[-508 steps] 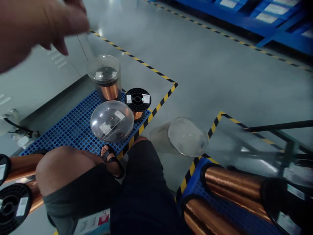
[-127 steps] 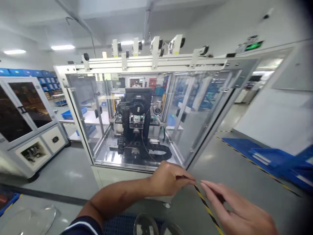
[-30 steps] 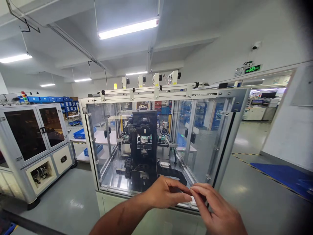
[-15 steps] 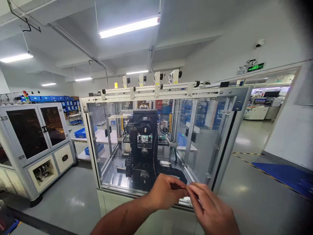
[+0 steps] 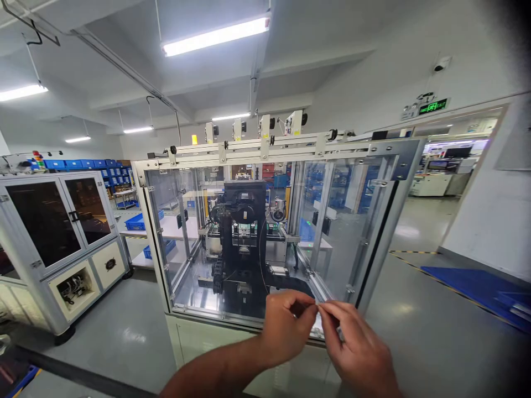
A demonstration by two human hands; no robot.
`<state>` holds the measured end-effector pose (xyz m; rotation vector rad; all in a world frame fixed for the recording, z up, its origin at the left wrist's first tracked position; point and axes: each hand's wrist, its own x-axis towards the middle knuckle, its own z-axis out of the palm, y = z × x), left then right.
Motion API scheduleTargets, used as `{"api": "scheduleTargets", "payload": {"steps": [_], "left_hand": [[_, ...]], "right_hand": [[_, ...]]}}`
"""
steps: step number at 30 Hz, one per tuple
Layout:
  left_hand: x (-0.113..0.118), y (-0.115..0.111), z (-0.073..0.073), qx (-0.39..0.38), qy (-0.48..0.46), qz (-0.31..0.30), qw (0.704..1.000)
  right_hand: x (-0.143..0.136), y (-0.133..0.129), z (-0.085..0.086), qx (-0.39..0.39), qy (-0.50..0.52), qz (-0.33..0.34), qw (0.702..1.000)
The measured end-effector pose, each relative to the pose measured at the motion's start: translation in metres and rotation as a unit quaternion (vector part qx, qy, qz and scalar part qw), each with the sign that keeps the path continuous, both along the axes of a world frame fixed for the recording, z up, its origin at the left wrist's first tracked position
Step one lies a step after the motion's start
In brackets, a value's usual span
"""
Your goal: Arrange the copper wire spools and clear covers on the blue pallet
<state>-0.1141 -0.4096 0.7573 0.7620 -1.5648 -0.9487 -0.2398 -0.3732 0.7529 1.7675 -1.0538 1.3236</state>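
My left hand (image 5: pixel 288 326) is closed in a pinch, thumb against forefinger, in front of the glass-walled machine (image 5: pixel 274 156). Right beside it my right hand (image 5: pixel 357 337) pinches too, and the fingertips of both hands meet. Whatever lies between the fingertips is too small or too hidden to make out. Behind the hands, inside the enclosure, stands a black upright mechanism (image 5: pixel 244 237) with a thin cable running down it. Both hands are held near the enclosure's lower front edge.
A white cabinet with dark doors (image 5: pixel 39 221) stands at the left. Blue crates (image 5: pixel 136 222) rest on a white table behind it. On the floor at the right lies a blue flat platform (image 5: pixel 464 282). A dark bar (image 5: pixel 74 373) crosses the lower left.
My hands stay together, and the left thumb now presses closer to its forefinger. The view has shifted slightly, with the ceiling lights and machine appearing a little higher.
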Motion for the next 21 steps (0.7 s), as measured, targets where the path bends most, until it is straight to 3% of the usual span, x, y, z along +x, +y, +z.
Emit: {"api": "scheduleTargets", "payload": {"steps": [6,9,12,14,17,19,21], "left_hand": [[0.004,0.000,-0.006,-0.154,-0.076,0.036,0.984],[0.013,-0.007,-0.005,-0.229,-0.134,-0.013,0.964],[0.022,-0.013,0.001,-0.240,-0.158,-0.089,0.954],[0.026,-0.016,0.005,-0.193,-0.136,-0.143,0.961],[0.026,-0.015,0.009,-0.008,-0.033,-0.219,0.975],[0.023,-0.013,0.010,0.105,0.053,-0.244,0.963],[0.019,-0.010,0.010,0.155,0.109,-0.249,0.950]], "right_hand": [[0.000,0.006,-0.003,0.009,-0.013,-0.005,1.000],[-0.001,0.010,0.000,0.018,0.005,0.002,1.000],[-0.005,0.013,0.007,0.056,-0.013,0.038,0.998],[-0.006,0.014,0.013,0.088,-0.041,0.085,0.992],[-0.005,0.017,0.021,0.123,-0.073,0.133,0.981],[-0.003,0.019,0.025,0.127,-0.084,0.141,0.978],[-0.001,0.021,0.027,0.119,-0.083,0.142,0.979]]}}
